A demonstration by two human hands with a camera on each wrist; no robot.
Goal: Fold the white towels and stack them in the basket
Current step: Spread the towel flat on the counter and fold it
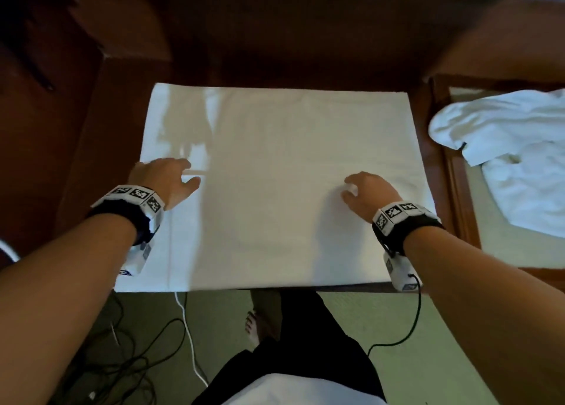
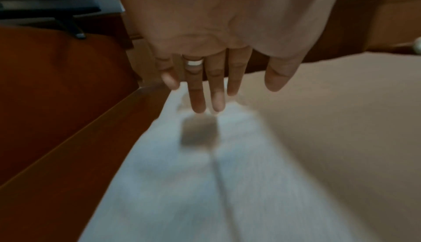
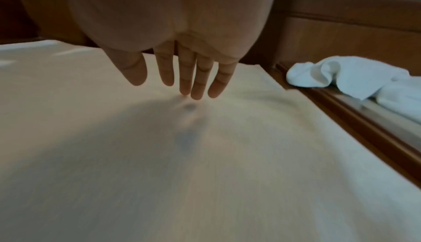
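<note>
No words, numbers or brand names can be read in any of the three views. The wristbands [image 1: 134, 195] on both wrists carry square black-and-white coded markers, which are patterns and not letters. The small white device [image 1: 134, 262] under the left wrist shows a blue mark at its lower edge, but it is too small and blurred to read. The one under the right wrist has a small grey label, also unreadable.

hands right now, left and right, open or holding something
Left hand: open, fingers straight on the spread towel.
Right hand: open, fingertips on the same towel, holding nothing.
</note>
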